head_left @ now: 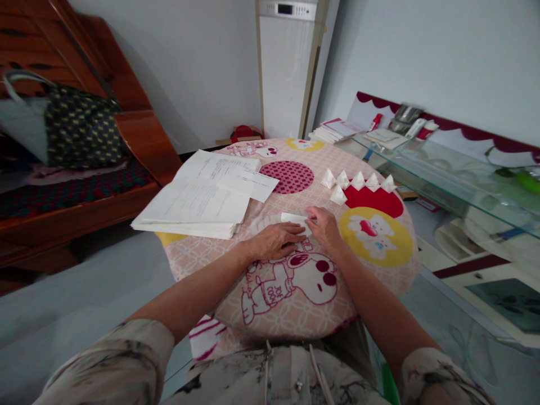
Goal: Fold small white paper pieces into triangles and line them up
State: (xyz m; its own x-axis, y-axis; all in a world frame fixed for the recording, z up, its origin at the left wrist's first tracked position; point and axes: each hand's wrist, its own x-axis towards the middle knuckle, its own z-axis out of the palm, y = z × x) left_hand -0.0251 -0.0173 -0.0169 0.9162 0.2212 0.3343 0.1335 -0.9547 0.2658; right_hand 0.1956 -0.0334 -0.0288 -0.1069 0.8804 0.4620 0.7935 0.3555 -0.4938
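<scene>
A small folded strip of white paper (291, 217) lies on the round table in front of me. My left hand (276, 241) rests on its near side, palm down, with the fingers stretched flat over it. At the strip's right end, the thumb and index finger of my right hand (324, 226) pinch its edge. Part of the paper is hidden beneath my fingers. Beyond my right hand, several small folded paper pyramids (358, 180) stand mostly in a row, one of them nearer to me.
Left of my hands is a stack of printed sheets (198, 197) with a smaller loose sheet (257, 183) on top. A patterned cloth (261, 306) covers the table. A glass shelf (442, 174) adjoins it on the right; a wooden bench (143, 138) with a bag (80, 129) stands left.
</scene>
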